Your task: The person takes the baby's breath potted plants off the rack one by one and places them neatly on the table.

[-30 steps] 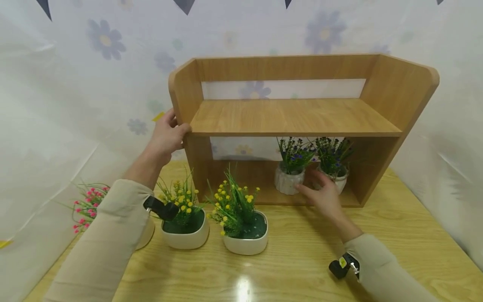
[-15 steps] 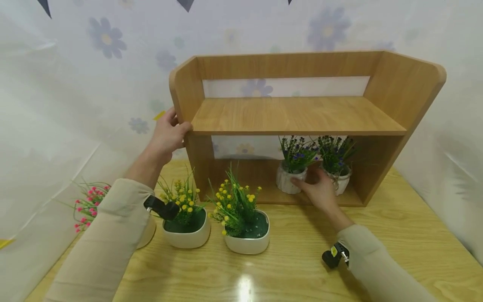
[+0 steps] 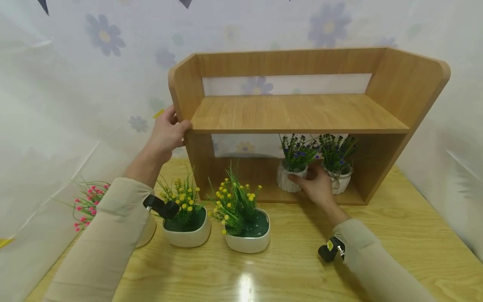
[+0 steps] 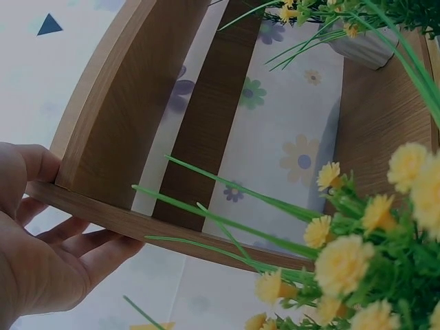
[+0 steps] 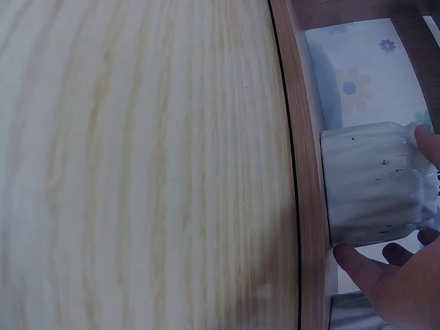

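Observation:
My left hand (image 3: 166, 131) grips the left side panel (image 3: 185, 94) of a two-tier wooden shelf (image 3: 298, 112), thumb in front and fingers behind, as the left wrist view shows. On the lower tier, my right hand (image 3: 318, 184) holds a white ridged flowerpot (image 3: 288, 178) with purple flowers (image 3: 299, 152). Its thumb lies on the pot's front and the other fingers reach round the right side. The pot (image 5: 375, 182) stands upright on the board in the right wrist view. A second white pot (image 3: 342, 180) with similar flowers stands just right of this hand.
Two cream planters with yellow flowers, the left one (image 3: 188, 235) and the right one (image 3: 247, 243), stand on the wooden table (image 3: 286, 268) before the shelf. Pink flowers (image 3: 90, 201) in another planter are partly behind my left sleeve. A flower-patterned cloth (image 3: 241, 25) hangs behind.
My right hand has moved left, its thumb sliding from the pot's right edge onto its front. The left hand stays on the shelf. The head view has shifted slightly.

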A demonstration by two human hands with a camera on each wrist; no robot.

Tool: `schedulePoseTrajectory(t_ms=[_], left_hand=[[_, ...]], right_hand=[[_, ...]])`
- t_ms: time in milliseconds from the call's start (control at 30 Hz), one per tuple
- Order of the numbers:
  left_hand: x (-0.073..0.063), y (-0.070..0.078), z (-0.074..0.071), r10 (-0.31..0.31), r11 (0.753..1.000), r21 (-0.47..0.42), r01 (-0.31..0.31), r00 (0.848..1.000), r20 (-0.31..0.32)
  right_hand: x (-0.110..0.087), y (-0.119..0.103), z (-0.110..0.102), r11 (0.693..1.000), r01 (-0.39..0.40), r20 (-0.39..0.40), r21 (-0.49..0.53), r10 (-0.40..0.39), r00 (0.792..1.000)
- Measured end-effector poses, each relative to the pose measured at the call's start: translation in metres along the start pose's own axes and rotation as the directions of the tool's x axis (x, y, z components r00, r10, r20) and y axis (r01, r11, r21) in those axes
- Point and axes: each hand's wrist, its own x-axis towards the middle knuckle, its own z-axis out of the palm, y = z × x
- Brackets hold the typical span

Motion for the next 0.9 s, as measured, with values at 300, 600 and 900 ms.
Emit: schedulePoseTrajectory(t_ms=[300, 600, 900], left_hand=[[0.0008, -0.0013, 0.0023, -0.001, 1.000, -0.011, 0.001, 1.000, 0.004], [0.0015, -0.0032, 0.0049, 0.010, 1.000, -0.010, -0.010, 1.000, 0.004], [0.0040, -0.0053, 0.0053, 0.000, 1.000, -0.014, 0.000, 1.000, 0.009]], right_hand=[[-0.0007, 0.0017, 0.0018, 0.999, 0.010, 0.011, 0.032, -0.011, 1.000], [0.0024, 0.0060, 0.0006, 0.999, 0.018, 0.008, 0.041, -0.018, 1.000], [0.0063, 0.0087, -0.0018, 0.999, -0.001, 0.005, 0.047, 0.001, 1.000]])
